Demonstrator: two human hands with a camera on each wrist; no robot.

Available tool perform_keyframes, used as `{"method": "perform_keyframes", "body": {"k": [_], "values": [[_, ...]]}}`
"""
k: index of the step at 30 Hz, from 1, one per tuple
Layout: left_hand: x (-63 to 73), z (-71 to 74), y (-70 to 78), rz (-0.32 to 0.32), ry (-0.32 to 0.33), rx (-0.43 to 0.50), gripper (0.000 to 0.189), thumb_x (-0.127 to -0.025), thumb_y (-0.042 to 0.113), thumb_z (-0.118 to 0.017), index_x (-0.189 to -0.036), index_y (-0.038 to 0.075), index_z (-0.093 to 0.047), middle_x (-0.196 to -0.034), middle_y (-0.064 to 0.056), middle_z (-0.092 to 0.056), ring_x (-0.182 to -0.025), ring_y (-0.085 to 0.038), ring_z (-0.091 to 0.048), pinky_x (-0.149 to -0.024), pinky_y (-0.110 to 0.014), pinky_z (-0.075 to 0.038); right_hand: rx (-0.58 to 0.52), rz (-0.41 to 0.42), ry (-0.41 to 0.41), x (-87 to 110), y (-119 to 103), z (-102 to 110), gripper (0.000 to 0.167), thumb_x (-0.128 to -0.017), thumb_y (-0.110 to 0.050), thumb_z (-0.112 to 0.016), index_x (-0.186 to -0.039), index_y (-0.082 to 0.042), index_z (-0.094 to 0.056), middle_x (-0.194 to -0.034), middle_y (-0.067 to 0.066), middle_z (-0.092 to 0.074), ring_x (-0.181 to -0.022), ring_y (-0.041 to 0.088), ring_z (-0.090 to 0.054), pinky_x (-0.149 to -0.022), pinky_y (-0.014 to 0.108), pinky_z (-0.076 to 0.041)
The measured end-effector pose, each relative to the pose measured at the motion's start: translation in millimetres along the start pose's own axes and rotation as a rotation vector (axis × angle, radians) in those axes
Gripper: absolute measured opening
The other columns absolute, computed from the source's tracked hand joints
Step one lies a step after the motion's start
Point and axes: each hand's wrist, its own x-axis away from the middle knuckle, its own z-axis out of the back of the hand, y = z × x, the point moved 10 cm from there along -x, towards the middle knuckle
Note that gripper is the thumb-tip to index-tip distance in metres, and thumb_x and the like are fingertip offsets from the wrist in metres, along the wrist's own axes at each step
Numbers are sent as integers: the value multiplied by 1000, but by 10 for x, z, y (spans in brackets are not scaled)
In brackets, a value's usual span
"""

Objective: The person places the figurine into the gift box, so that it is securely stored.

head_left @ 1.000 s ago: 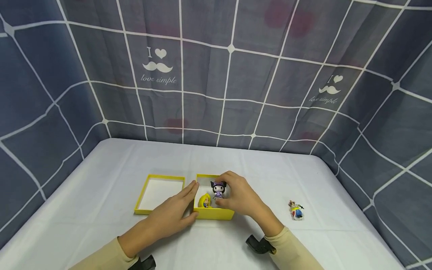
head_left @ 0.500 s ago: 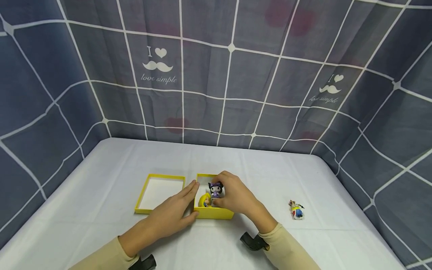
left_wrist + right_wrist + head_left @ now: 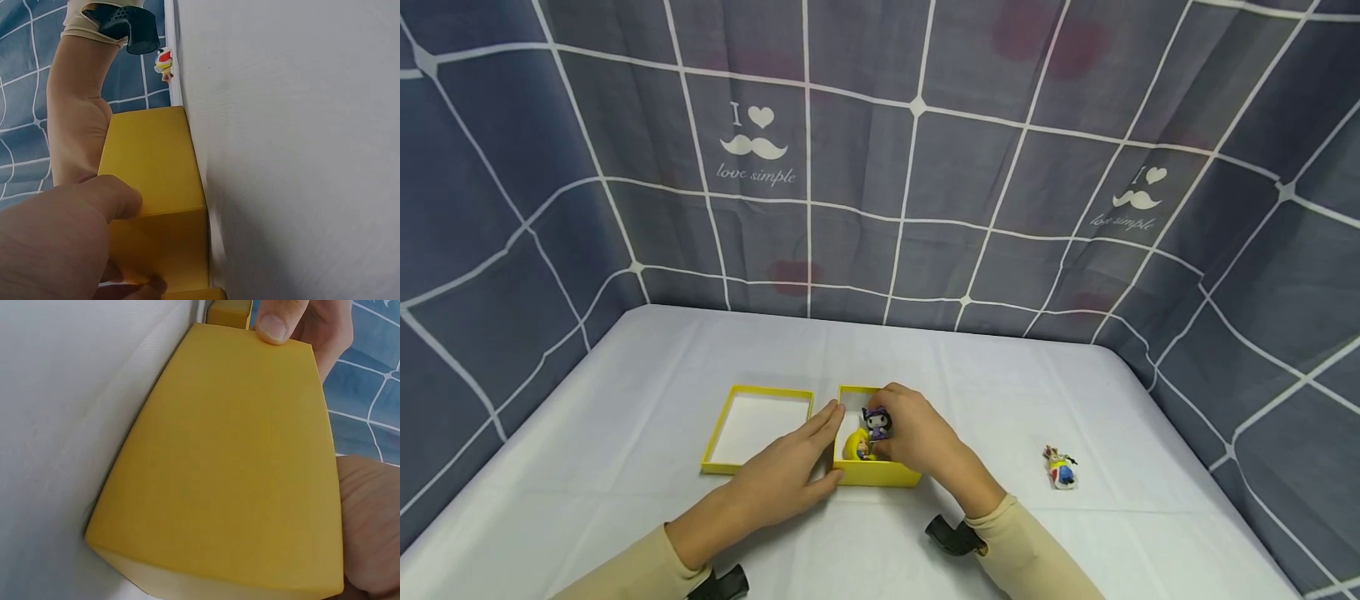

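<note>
My right hand [image 3: 917, 433] reaches into a yellow box [image 3: 877, 475] with a white inside and holds a black-and-purple figurine [image 3: 877, 423] between thumb and fingers. Beside it in the box lies a yellow-haired figurine [image 3: 854, 446]; the two appear to touch. Against the box's left side rests my left hand [image 3: 782, 471], fingers straight along the wall. Its thumb [image 3: 122, 197] lies on the front face near the corner, which the right wrist view also shows. The box walls hide both figurines in the wrist views.
The box's yellow-rimmed lid [image 3: 758, 425] lies inside-up, left of the box. A small figurine with blue, red and yellow parts [image 3: 1060, 468] lies at the right on the white-covered table [image 3: 647, 400]. A grey checked curtain [image 3: 850, 167] encloses the table.
My right hand has moved slightly left and deeper into the box, bringing the black-and-purple figurine closer to the yellow-haired one. My left hand stays in place.
</note>
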Motion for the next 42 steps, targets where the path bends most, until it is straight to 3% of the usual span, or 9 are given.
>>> {"method": "perform_keyframes", "body": {"k": [26,42], "values": [[17,-29,11,7,-7,-5,79,-91,37,-66,-152,1,-30,-158,-15,-25,-132,-25,-42,-102,-40,-44,71,-79,-83,-71,15,-138,45,-67,-15,-91,-107,-8,-71,-106,2,-68,-91,14,-62,-80,30,-53],[4,-15,24,2,5,-11,78,-92,38,-65,-151,1,-31,-157,-16,-26,-133,-25,-42,-102,-39,-44,134,-11,1,-83,-71,-78,45,-65,-16,-92,-104,-10,-72,-100,-2,-68,-85,10,-62,-76,25,-53]]}}
